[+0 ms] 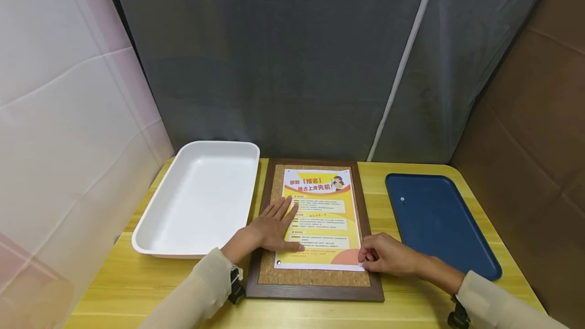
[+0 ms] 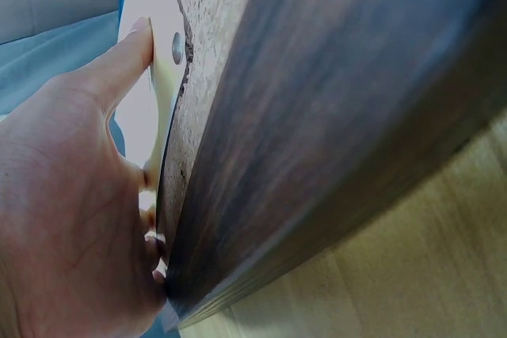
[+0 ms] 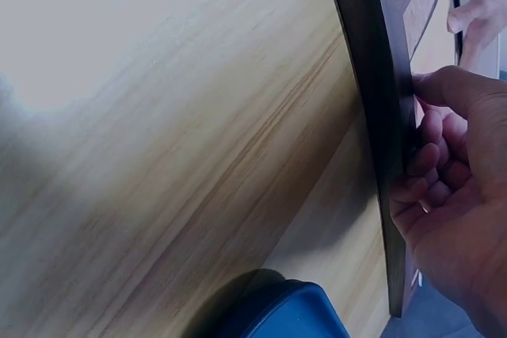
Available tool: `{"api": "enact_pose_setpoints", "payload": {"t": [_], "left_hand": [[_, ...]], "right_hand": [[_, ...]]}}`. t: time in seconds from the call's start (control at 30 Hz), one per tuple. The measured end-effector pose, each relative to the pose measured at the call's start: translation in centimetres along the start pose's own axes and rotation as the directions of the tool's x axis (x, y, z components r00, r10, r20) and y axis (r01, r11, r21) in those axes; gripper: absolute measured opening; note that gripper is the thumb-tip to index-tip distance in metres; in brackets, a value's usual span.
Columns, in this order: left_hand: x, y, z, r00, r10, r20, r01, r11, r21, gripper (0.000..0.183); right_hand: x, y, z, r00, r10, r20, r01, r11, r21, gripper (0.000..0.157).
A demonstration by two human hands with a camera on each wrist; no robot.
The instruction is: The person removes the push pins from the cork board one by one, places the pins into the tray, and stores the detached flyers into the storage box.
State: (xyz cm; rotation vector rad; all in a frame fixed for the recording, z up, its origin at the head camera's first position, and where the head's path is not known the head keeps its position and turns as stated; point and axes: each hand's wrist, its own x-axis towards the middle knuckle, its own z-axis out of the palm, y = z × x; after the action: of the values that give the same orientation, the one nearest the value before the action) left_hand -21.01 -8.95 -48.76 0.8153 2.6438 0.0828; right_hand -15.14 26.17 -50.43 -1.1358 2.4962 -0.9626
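A printed yellow and white poster (image 1: 320, 217) lies on a cork board (image 1: 315, 278) with a dark wooden frame (image 1: 315, 292). Round metal thumbtacks sit at its two top corners and at the lower left, where one thumbtack (image 2: 177, 47) shows close up. My left hand (image 1: 274, 225) rests flat with fingers spread on the poster's left side, thumb near the lower edge. At the lower right corner, my right hand (image 1: 386, 254) has its fingers curled and pinches a thumbtack, mostly hidden by the fingertips. In the right wrist view the thumb reaches over the frame onto the sheet.
A deep white tray (image 1: 155, 240) stands left of the board. On the right lies a dark blue tray (image 1: 450, 227) with small thumbtacks (image 1: 402, 199) near its upper left. A grey curtain (image 1: 274, 65) hangs behind the wooden table (image 1: 109, 288).
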Motion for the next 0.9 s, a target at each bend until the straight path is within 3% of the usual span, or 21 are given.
{"api": "enact_pose_setpoints", "payload": {"t": [0.9], "left_hand": [[0.14, -0.07, 0.10, 1.000, 0.002, -0.006, -0.002, 1.000, -0.002, 0.113]], "right_hand": [[0.38, 0.03, -0.73, 0.997, -0.031, 0.067, 0.027, 0.998, 0.060, 0.011]]}}
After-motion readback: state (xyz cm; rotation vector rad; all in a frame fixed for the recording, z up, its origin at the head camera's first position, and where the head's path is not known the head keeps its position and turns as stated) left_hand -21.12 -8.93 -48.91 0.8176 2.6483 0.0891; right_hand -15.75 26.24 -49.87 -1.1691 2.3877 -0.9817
